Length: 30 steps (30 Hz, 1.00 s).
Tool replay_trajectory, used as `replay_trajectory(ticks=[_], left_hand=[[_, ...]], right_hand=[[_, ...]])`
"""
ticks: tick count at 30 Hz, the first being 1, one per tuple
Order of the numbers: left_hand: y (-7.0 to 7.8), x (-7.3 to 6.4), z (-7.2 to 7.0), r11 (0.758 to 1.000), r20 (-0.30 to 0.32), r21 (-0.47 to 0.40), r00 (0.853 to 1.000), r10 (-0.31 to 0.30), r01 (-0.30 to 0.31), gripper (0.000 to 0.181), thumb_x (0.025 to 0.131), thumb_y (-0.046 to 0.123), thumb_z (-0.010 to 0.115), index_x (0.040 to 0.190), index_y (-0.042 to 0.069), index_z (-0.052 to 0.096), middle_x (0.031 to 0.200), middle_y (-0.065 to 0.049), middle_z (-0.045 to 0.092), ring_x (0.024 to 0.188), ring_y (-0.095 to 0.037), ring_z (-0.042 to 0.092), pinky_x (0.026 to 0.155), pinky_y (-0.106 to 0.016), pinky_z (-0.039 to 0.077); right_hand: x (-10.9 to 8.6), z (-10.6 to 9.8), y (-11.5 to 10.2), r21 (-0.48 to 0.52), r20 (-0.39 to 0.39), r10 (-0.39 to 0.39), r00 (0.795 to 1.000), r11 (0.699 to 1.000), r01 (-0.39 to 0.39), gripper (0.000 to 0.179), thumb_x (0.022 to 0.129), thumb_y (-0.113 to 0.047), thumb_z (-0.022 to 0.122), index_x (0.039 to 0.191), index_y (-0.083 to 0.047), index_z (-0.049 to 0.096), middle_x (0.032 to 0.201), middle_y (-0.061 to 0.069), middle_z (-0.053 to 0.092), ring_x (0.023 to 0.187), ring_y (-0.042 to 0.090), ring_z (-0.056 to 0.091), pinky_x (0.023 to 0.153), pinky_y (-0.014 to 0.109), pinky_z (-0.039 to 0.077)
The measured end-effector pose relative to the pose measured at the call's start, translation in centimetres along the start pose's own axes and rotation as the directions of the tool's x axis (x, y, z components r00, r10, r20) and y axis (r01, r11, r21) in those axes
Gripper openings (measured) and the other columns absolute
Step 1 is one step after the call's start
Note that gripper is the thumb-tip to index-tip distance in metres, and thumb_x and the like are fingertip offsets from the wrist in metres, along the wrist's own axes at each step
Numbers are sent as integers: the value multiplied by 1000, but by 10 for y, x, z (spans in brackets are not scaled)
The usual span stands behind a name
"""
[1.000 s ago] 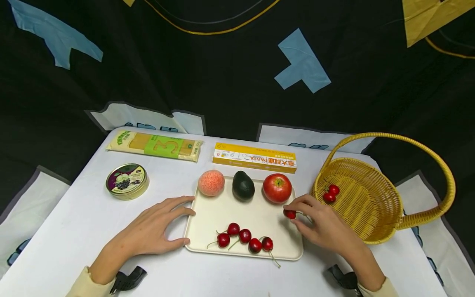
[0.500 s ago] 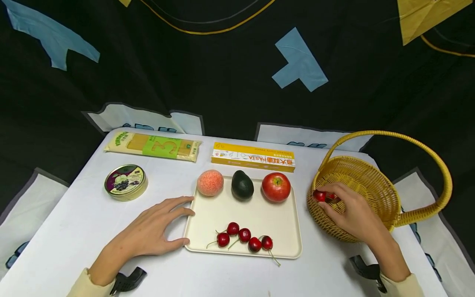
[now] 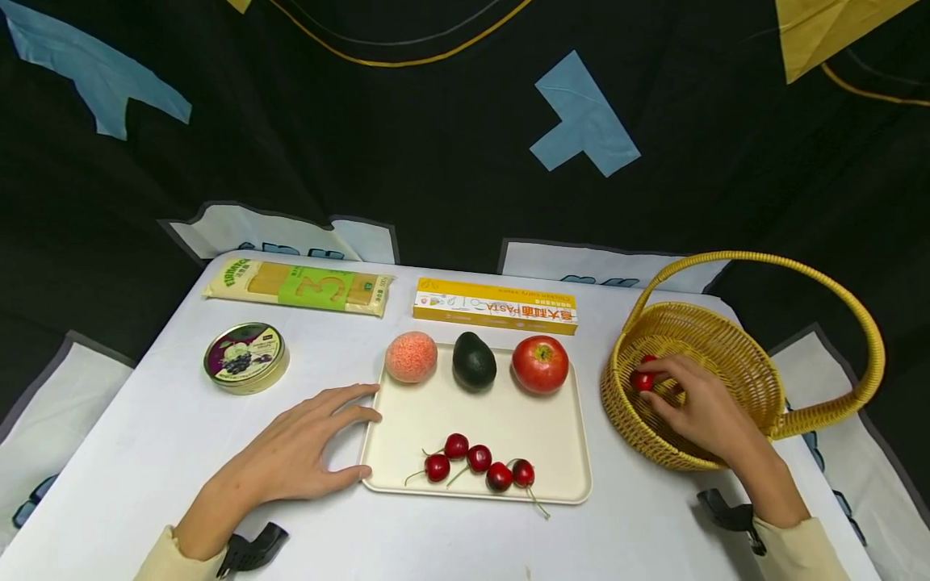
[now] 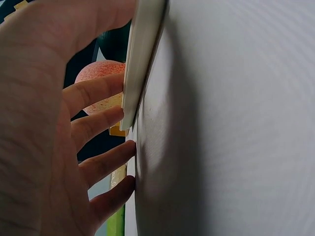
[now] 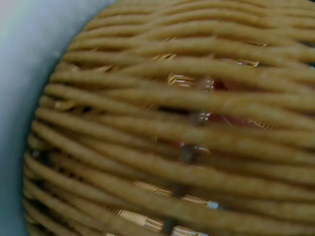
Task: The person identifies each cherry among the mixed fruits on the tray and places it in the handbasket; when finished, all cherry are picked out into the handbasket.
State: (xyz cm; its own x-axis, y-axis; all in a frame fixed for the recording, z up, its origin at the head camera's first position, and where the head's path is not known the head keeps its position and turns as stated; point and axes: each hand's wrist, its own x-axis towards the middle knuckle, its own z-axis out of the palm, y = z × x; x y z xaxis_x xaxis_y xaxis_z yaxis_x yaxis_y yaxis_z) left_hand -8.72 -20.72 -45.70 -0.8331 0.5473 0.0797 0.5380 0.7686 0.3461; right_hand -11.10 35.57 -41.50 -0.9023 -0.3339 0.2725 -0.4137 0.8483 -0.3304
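Observation:
In the head view my left hand (image 3: pixel 301 448) lies at the left edge of the cream tray (image 3: pixel 475 420), its spread fingertips and thumb at the rim. The left wrist view also shows the fingers (image 4: pixel 98 93) extended against the tray's side. My right hand (image 3: pixel 705 407) reaches inside the yellow wicker basket (image 3: pixel 759 395), pinching a red cherry (image 3: pixel 642 382) between thumb and fingers. Another bit of red fruit shows just behind it. Several stemmed cherries (image 3: pixel 479 459) sit along the tray's front. Basket weave (image 5: pixel 172 108) fills the right wrist view and mostly hides that hand.
Along the tray's back edge are a pinkish-orange round fruit (image 3: pixel 412 357), a dark avocado (image 3: pixel 474 361) and a red apple (image 3: pixel 540 365). Behind them lies a pasta box (image 3: pixel 496 307). A pasta packet (image 3: pixel 299 286) and a round tin (image 3: pixel 246 357) are at left. The basket handle (image 3: pixel 835 298) arches high.
My right hand has carried the cherry from the tray's right side over the basket rim and down into the basket. The left hand has stayed at the tray's edge.

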Motion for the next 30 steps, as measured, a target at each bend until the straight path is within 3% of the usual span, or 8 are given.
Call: replay_trajectory(ticks=[7, 13, 22, 30], left_hand=[[0, 0, 0, 1000, -2, -3, 1000, -3, 3, 58, 84, 58, 86, 134, 33, 70, 165, 2, 48, 148, -30, 51, 113, -61, 49], [0, 0, 1, 1000, -4, -4, 1000, -1, 1, 58, 84, 58, 85, 134, 33, 70, 165, 3, 48, 148, -29, 50, 113, -61, 49], [0, 0, 1, 1000, -2, -9, 1000, -5, 5, 57, 85, 60, 84, 134, 34, 69, 165, 3, 48, 149, -30, 50, 114, -62, 48], [-1, 0, 2, 1000, -6, -9, 1000, -3, 2, 58, 84, 58, 86, 134, 34, 69, 166, 3, 48, 149, -29, 50, 113, -61, 49]], right_hand=[[5, 0, 6, 4, 143, 68, 987, 998, -69, 41, 90, -8, 88, 128, -10, 73, 112, 10, 73, 95, 25, 71, 80, 49, 65], [9, 2, 12, -21, 136, 42, 990, 999, -39, 40, 88, -5, 88, 125, -8, 73, 109, 11, 71, 89, 21, 67, 73, 38, 63], [12, 6, 14, -37, 154, 59, 986, 998, -54, 36, 89, -5, 87, 123, -7, 74, 115, 17, 67, 92, 25, 67, 72, 40, 63], [12, 8, 16, -44, 184, 84, 979, 996, -77, 36, 91, -7, 86, 125, -8, 75, 113, 15, 65, 90, 23, 64, 74, 41, 62]])
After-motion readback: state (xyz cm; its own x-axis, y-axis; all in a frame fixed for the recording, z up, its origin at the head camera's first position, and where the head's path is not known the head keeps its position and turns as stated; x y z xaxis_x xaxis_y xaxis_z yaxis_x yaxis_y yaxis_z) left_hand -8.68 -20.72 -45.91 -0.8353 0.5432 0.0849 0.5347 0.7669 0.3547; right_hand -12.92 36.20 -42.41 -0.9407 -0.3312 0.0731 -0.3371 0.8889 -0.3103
